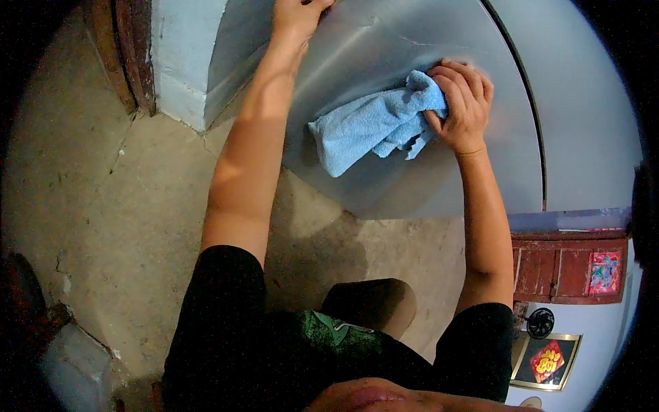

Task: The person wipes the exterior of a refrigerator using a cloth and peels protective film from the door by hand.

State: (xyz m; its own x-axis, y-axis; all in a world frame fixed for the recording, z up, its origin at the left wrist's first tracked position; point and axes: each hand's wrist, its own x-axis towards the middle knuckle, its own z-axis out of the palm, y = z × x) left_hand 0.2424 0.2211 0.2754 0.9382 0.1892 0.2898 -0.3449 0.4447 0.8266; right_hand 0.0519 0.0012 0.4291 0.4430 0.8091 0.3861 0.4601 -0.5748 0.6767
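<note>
My right hand [464, 104] is closed on a light blue cloth [371, 122], its fingers pressing the bunched end against a large silver-grey metal panel [405, 189] that looks like a refrigerator door. The cloth's loose end spreads leftward over the panel. At the top edge of the view, my left hand [299, 15] is beside the panel's left side, partly cut off. Its visible fingers are curled, and whatever they grip is out of sight. A dent or crease marks the panel above the cloth.
A black seam [527, 89] divides the panel from another grey surface on the right. A pale blue wall corner [182, 69] and brown wooden post [123, 55] stand at upper left, above the concrete floor [130, 213]. At right are a reddish-brown wooden door [549, 271], black fan [540, 323] and framed picture [573, 360].
</note>
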